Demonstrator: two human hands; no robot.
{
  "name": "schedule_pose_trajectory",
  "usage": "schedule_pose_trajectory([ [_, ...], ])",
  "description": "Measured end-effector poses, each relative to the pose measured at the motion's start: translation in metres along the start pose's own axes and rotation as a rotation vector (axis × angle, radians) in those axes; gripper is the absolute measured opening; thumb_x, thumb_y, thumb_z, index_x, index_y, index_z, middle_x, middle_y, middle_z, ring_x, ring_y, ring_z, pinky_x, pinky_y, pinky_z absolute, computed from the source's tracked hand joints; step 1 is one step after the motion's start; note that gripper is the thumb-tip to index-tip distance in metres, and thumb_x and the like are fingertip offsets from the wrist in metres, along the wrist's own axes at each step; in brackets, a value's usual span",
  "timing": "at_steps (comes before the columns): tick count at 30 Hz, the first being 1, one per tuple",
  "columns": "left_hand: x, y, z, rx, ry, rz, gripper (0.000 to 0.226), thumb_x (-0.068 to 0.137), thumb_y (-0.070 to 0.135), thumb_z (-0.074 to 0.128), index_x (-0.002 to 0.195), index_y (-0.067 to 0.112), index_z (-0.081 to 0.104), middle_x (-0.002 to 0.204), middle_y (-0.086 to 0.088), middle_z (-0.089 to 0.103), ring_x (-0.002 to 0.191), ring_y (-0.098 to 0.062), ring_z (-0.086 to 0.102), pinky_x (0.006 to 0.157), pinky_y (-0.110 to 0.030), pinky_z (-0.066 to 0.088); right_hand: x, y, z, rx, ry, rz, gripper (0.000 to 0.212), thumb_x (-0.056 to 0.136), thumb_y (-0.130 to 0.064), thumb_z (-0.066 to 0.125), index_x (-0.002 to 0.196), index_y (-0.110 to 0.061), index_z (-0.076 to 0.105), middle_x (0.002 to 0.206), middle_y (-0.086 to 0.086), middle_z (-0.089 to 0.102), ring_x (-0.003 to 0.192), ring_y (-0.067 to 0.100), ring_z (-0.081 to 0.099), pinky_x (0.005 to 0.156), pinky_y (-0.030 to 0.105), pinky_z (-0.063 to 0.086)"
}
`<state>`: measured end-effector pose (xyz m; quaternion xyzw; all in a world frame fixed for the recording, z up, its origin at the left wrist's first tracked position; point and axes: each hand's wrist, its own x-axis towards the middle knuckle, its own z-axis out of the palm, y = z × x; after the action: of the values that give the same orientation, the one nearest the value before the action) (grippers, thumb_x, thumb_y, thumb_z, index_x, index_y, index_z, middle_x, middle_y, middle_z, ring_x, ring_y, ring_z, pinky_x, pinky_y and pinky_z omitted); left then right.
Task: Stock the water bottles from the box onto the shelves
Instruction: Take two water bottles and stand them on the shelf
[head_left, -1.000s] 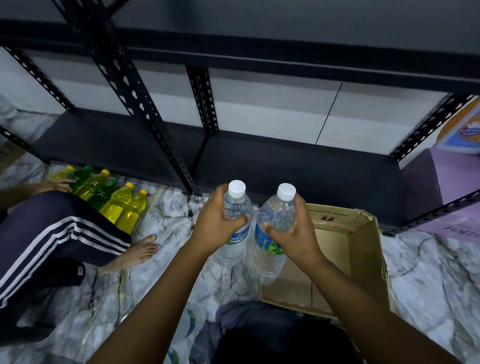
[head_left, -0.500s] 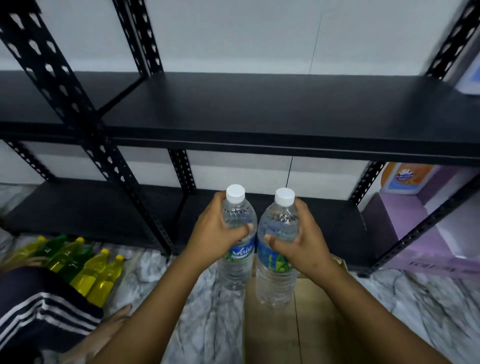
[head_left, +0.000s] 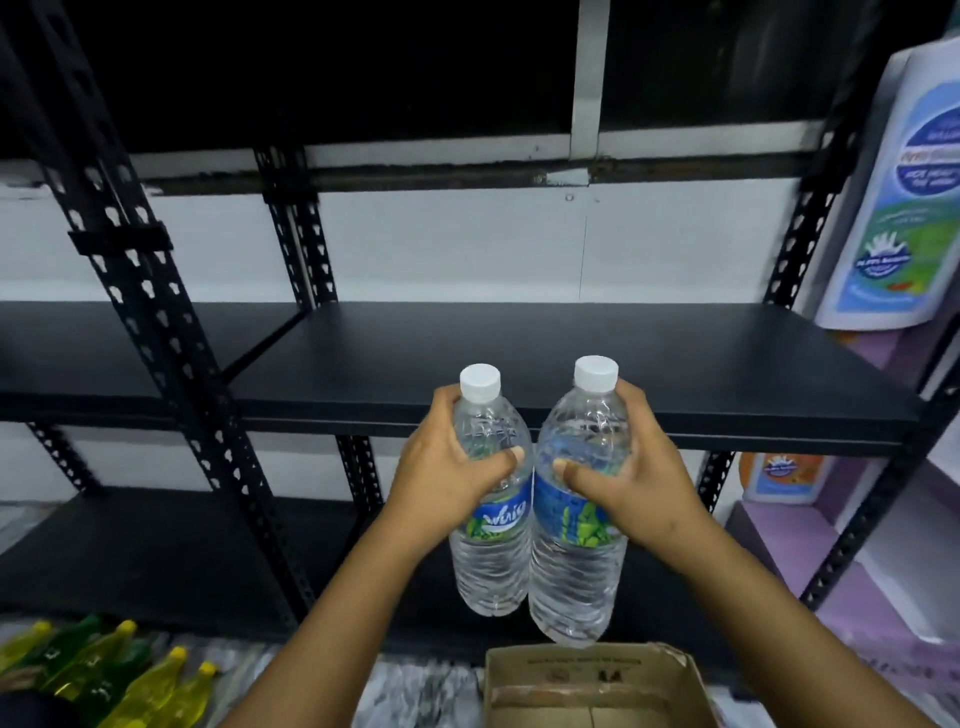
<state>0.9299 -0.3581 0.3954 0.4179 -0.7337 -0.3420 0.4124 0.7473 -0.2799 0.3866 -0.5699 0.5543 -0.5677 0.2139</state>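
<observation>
Two clear water bottles with white caps and blue-green labels stand upright side by side in the air. My left hand (head_left: 451, 478) grips the left bottle (head_left: 491, 551) around its upper body. My right hand (head_left: 631, 480) grips the right bottle (head_left: 574, 577) the same way. Both bottles hang in front of the front edge of a bare black middle shelf (head_left: 571, 358). The open cardboard box (head_left: 592, 686) sits on the floor right below the bottles.
A black perforated upright (head_left: 156, 332) stands left of the hands. The lower black shelf (head_left: 156, 551) is bare. Yellow and green bottles (head_left: 130, 675) lie on the floor at bottom left. Large white and orange bottles (head_left: 904, 197) stand on purple shelving at right.
Both hands have lifted the two bottles from just above the box up to the level of the middle shelf. The view has tilted up, and the box has dropped to the bottom edge.
</observation>
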Motion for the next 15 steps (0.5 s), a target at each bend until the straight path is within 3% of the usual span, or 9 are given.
schedule_pose_trajectory([
  [3,0.006,0.015,-0.004,0.010,0.027,0.032,0.063,0.070,0.032,0.083,0.120,0.034,0.045,0.107,0.011,0.066,0.097,-0.010,0.064,0.088,-0.040,0.054,0.005,-0.013,-0.006,-0.037,0.034,-0.046,0.078,0.072,-0.010,0.082,0.123,-0.051,0.040,0.121,-0.009,0.060,0.105,0.003,0.063,0.086,0.022,0.053],
  [8,0.013,0.038,-0.010,0.006,0.062,0.070,0.062,0.069,0.030,0.083,0.119,0.034,0.046,0.104,0.011,0.067,0.096,-0.010,0.065,0.088,-0.037,0.054,0.013,-0.032,-0.013,-0.060,0.084,-0.099,0.076,0.072,-0.008,0.082,0.122,-0.049,0.041,0.115,-0.010,0.063,0.100,0.004,0.065,0.083,0.021,0.052],
  [15,0.029,0.062,-0.020,-0.031,0.106,0.126,0.057,0.069,0.027,0.083,0.115,0.033,0.050,0.100,0.011,0.069,0.089,-0.004,0.066,0.076,-0.025,0.054,0.029,-0.060,-0.020,-0.102,0.135,-0.138,0.070,0.071,-0.012,0.081,0.114,-0.051,0.044,0.110,-0.021,0.061,0.098,-0.001,0.062,0.081,0.019,0.050],
])
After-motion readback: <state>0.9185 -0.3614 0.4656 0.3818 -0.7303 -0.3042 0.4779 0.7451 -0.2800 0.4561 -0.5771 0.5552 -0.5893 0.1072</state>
